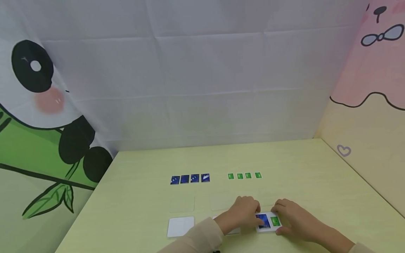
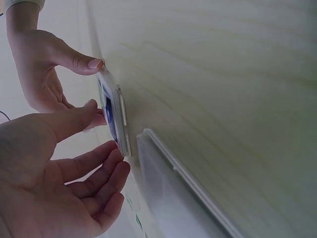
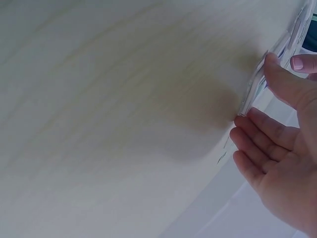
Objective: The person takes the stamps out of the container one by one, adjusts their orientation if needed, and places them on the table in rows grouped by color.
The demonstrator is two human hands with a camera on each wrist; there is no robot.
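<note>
A flat white rectangular case [image 1: 268,230] lies near the front of the table, with a blue picture card [image 1: 263,220] and a smaller green card [image 1: 275,221] side by side on its face. My left hand [image 1: 243,213] holds the case's left side, its thumb over the blue card and its other fingertips at the far left corner. On the right side, my right hand [image 1: 297,218] grips the edge between thumb and fingers. The left wrist view shows both hands around the thin case [image 2: 120,106]. Under my left forearm, another white square [image 1: 235,231] is mostly hidden.
Farther back, a row of several blue cards [image 1: 185,179] lies left of a row of several small green cards [image 1: 239,176]. A white square [image 1: 180,226] sits at the left front. Faint clear squares [image 1: 182,204] lie behind it. A white cloth [image 1: 209,88] hangs behind the table.
</note>
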